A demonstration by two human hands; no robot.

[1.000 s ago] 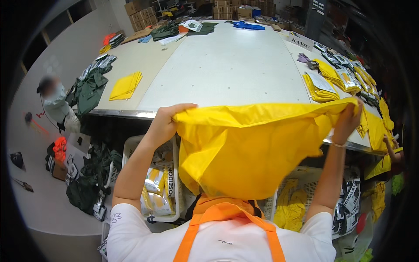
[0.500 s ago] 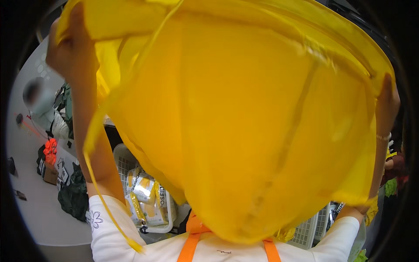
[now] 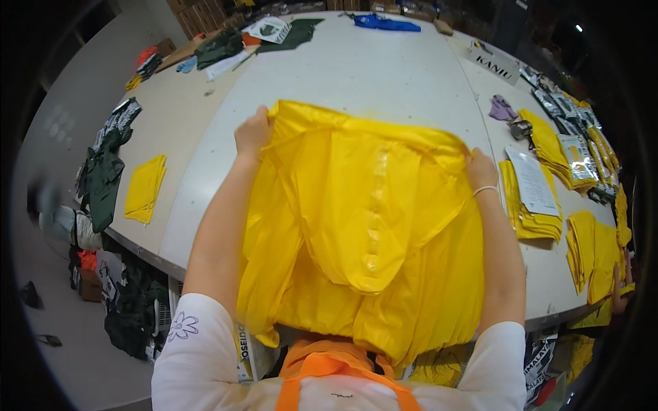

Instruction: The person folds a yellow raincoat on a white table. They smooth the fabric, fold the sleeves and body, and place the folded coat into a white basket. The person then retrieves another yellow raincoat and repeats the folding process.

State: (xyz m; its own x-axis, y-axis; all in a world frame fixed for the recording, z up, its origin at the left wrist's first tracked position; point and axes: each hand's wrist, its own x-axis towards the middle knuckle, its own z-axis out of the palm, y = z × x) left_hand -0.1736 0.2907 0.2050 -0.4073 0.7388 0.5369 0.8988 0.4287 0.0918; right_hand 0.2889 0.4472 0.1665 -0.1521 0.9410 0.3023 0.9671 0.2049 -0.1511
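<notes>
A yellow hooded raincoat [image 3: 439, 264] hangs spread out in front of me, partly over the near edge of the white table [image 3: 322, 75]. My left hand [image 3: 252, 135] is closed on its upper left corner, and my right hand [image 3: 481, 170] grips the upper right corner. The hood [image 3: 343, 226], with a seam tape strip down its middle, drapes toward me between my hands. Below it the coat's body falls in loose folds toward my orange apron [image 3: 325, 363]. Cloth hides some of my fingertips.
Folded yellow garments [image 3: 145, 188] lie at the left, near dark green clothing [image 3: 103, 181]. At the right, a paper sheet [image 3: 533, 181] tops a yellow stack, with packaged garments beyond. A blue garment [image 3: 385, 24] lies far back. Another person's hand [image 3: 622, 279] shows at the right edge.
Both hands have come down from high up, bringing the raincoat from in front of my view to the table's near side. The tabletop behind it now shows.
</notes>
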